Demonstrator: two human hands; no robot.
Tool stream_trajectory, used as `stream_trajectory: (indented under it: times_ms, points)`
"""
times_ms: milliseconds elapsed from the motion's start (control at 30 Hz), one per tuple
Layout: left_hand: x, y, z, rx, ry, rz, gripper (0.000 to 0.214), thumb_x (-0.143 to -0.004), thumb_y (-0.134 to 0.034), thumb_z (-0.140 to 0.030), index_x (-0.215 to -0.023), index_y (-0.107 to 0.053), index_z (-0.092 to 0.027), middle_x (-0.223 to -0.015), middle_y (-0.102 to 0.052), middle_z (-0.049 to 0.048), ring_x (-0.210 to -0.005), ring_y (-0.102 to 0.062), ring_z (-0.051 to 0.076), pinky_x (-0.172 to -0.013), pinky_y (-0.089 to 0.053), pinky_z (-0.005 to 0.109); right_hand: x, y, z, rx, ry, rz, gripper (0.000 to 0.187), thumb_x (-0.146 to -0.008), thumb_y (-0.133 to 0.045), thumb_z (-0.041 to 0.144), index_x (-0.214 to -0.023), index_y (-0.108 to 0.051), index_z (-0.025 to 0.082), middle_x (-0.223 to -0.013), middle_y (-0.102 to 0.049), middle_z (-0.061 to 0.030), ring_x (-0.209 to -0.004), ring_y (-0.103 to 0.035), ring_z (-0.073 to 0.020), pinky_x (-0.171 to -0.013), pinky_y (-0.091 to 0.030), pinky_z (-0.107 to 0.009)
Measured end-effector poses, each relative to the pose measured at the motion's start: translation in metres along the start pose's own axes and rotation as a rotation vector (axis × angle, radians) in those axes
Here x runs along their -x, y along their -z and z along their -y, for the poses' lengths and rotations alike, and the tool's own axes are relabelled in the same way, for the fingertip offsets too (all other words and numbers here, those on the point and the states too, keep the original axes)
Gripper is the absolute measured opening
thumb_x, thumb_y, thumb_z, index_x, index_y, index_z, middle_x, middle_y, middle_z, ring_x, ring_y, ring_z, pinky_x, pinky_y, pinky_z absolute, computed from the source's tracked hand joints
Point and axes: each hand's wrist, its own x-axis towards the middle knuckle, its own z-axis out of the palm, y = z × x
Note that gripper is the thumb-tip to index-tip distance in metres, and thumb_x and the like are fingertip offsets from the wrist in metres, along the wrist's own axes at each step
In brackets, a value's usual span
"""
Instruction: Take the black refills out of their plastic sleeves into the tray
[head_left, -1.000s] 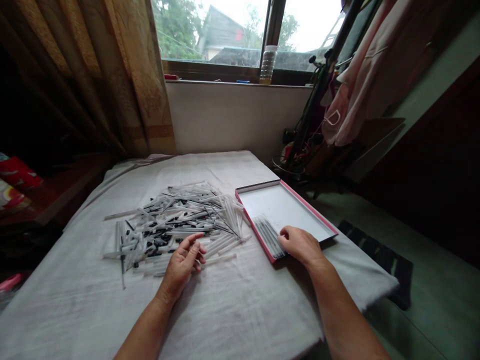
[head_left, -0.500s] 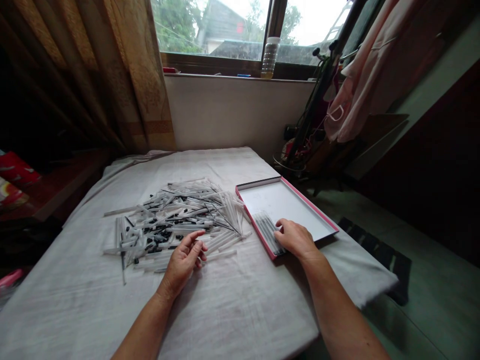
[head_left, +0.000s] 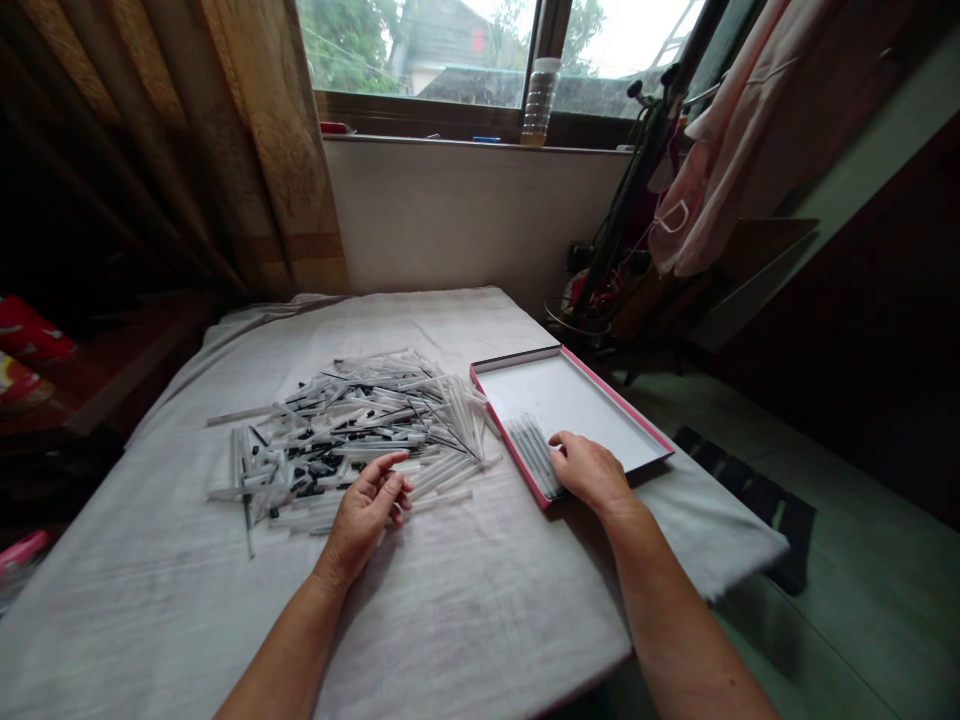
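Note:
My right hand (head_left: 591, 468) rests inside the near left part of a shallow pink-edged box lid (head_left: 592, 395) with a white inside. Its fingers are curled together against a row of slim translucent pen-like sticks (head_left: 531, 450) laid side by side. What the fingertips grip is hidden. My left hand (head_left: 371, 508) hovers at the near edge of a loose heap (head_left: 360, 420) of clear plastic tubes and thin black-tipped pieces. Its fingers are loosely bent and apart, with nothing seen in them.
A pale cloth (head_left: 450, 630) covers the table. A clear bottle (head_left: 538, 105) stands on the window sill behind. A patterned curtain (head_left: 277, 150) hangs at the left, and pink fabric (head_left: 720, 170) at the right. Past the table's right edge lies a dark mat (head_left: 750, 505) on the floor.
The view has tipped slightly, so everything sits a little higher. My right hand has shifted only slightly by the row of sticks; my left hand keeps nearly the same pose.

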Motion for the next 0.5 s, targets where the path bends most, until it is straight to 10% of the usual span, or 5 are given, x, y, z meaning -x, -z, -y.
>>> stream_trajectory:
  times_ms: [333,500]
  points:
    - [-0.002,0.007,-0.003,0.095,-0.106,-0.094,0.05,-0.069,-0.075,-0.05,-0.104,-0.064,-0.016,-0.071,-0.062,-0.0011,-0.055,-0.058,0.011,-0.045,-0.046,0.019,0.013,0.003,0.035,-0.106,0.256,-0.267,0.026,-0.093,-0.047,0.027,-0.103,-0.07,0.023,-0.106,-0.071,-0.0055,-0.093,-0.064,-0.019,-0.076,-0.045,-0.026]
    - [0.001,0.018,-0.006,0.006,-0.192,-0.16,0.044,-0.071,-0.072,-0.052,-0.096,-0.066,-0.016,-0.069,-0.064,-0.0007,-0.055,-0.058,0.011,-0.052,-0.05,0.022,0.03,-0.012,0.074,-0.048,0.503,-0.159,0.023,-0.093,-0.049,0.028,-0.097,-0.072,0.025,-0.1,-0.07,-0.0044,-0.085,-0.065,-0.0171,-0.069,-0.043,-0.025]
